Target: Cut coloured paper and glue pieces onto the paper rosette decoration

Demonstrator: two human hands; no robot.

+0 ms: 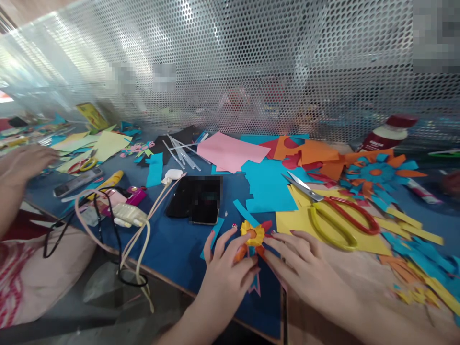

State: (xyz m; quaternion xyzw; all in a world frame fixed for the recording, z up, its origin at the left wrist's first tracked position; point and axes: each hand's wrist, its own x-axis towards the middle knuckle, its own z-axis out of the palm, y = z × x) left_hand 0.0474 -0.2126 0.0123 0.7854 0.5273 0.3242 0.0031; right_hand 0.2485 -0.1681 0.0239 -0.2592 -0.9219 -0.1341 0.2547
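The left hand [230, 268] and right hand [309, 273] touch the paper flower [257, 229] on the blue table [172, 249]; can't tell if either pinches it; cut yellow petals [246, 225] ring its middle [253, 234]; can't tell if they're stuck down.

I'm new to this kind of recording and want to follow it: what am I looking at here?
There is no robot, only a person's bare hands. The one picture comes from a camera on that person's head, looking forward and down. The left hand touches a small yellow paper flower; the right hand is beside it. How firmly either grips is unclear. On the blue table lie coloured paper, including a pink sheet, large scissors with red and yellow handles, and a pale cable. Another person's hand shows at the left edge, and a perforated metal panel stands behind.
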